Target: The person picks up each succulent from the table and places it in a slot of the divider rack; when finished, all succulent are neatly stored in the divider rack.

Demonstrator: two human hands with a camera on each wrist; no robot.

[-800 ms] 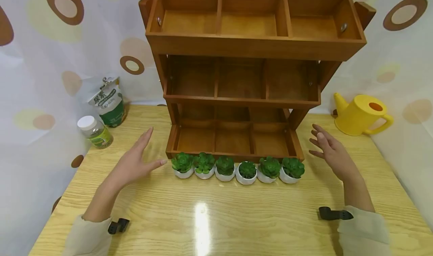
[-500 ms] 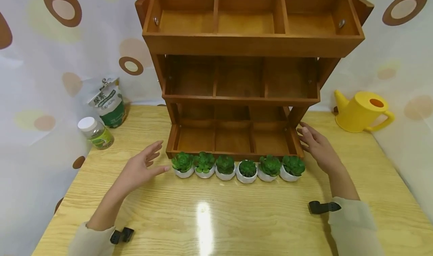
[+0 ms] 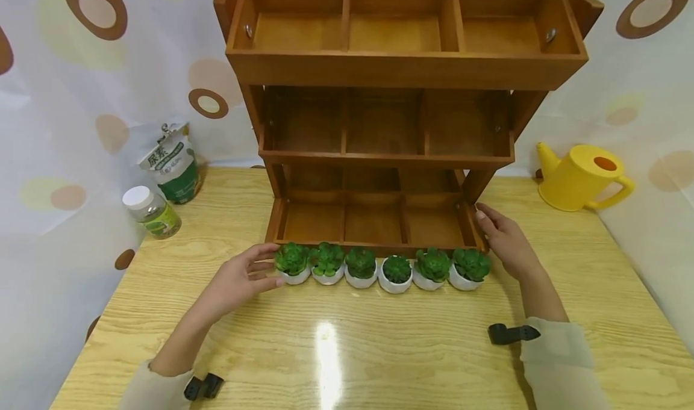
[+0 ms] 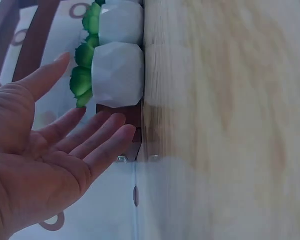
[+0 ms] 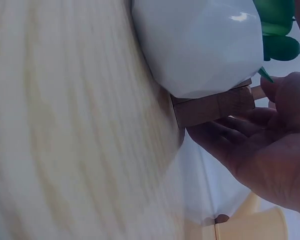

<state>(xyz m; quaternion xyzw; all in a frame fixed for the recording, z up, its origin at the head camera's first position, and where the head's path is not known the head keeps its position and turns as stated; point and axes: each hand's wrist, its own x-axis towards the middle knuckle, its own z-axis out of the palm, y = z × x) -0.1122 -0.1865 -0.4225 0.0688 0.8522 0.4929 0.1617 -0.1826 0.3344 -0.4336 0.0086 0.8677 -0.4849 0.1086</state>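
Note:
A three-tier brown wooden rack [image 3: 406,71] with divided compartments stands on the table. Small green succulents in white faceted pots line up along its front foot. My left hand [image 3: 234,285] is beside the leftmost succulent [image 3: 293,259], its fingers relaxed and spread; in the left wrist view the fingertips lie close to the white pot [image 4: 118,75] with nothing held. At the lower right end of the rack, my right hand [image 3: 509,244] touches the outer side of the bottom tier. The right wrist view shows its thumb near the wood's upper edge, beside the rightmost pot [image 5: 200,45].
A yellow watering can [image 3: 580,178] stands at the back right. On the left are a white-lidded jar [image 3: 154,212] and a clipped green-and-white bag [image 3: 173,166]. Patterned cloth covers the walls around the wooden table [image 3: 401,350].
My left hand has moved right and down, up to the leftmost succulent. My right hand has come left from beside the rack to its lower side. The plants and rack stay in place.

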